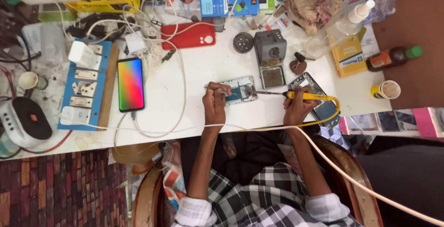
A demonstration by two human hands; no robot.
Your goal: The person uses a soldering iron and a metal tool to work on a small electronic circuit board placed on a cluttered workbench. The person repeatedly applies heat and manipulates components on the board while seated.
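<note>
opened phone [238, 90] lies on table [199, 69], between lit phone [130, 84] and soldering stand [270, 55].

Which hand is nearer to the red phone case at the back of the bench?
Left. The left hand is just below the red phone case; the right hand, holding the soldering iron, is farther off.

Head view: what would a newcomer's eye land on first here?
Probably the phone with the glowing rainbow screen, lying left of centre on the white table beside a blue switch board. Next, the middle: the right hand holds a yellow soldering iron to an opened phone, which the left hand works on with a thin tool.
</note>
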